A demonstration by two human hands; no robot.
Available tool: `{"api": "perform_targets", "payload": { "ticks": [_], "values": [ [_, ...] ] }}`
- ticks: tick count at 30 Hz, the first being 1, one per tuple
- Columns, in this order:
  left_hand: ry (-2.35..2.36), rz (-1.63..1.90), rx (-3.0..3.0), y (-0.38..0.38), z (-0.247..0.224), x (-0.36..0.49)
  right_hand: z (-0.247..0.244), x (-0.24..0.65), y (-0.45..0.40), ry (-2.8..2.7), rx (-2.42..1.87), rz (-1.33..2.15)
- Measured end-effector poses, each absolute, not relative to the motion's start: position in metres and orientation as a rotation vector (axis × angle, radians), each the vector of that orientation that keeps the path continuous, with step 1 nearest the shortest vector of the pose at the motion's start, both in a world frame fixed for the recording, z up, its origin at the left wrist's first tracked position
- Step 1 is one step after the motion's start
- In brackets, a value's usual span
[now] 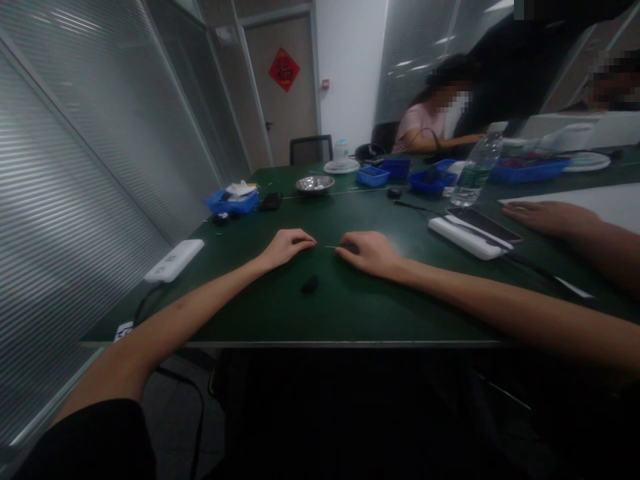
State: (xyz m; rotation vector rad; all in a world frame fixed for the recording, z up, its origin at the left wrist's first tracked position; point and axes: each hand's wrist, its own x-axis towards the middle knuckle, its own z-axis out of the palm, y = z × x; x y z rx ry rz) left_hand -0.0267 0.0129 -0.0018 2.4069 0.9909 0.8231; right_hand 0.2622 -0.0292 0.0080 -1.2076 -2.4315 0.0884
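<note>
Both of my hands are over the green table [265, 307], a short gap between them. With thumb and fingertips pinched together, my left hand [286, 249] may have something tiny between them, too small to make out. My right hand [374, 253] is closed on a thin, pale, needle-like rod [330, 247] that sticks out leftward toward the left fingertips. The rest of the rod is hidden by the fingers. A small black object [310, 285] of unclear kind lies on the table just below the gap, touched by neither hand.
White power strips [174, 260] lie left and right, the right one beside a phone [484, 224] and water bottle [477, 167]. Farther back are a metal bowl [314, 185] and blue trays [372, 176]. Another person's hand [550, 217] rests at right; others sit beyond.
</note>
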Motion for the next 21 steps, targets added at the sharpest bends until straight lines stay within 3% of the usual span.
{"api": "perform_targets", "payload": {
  "ticks": [13,18,21],
  "values": [
    [0.944,0.751,2.481,-0.004,0.012,-0.019,0.012,0.262,-0.032,-2.416,-1.277,0.088],
    [0.747,0.167,2.344,-0.023,0.042,-0.02,0.011,0.261,-0.033,-2.401,-1.281,0.071],
    [0.685,0.066,2.304,-0.033,0.053,-0.019,0.009,0.261,-0.031,-2.401,-1.284,0.048]
  ]
}}
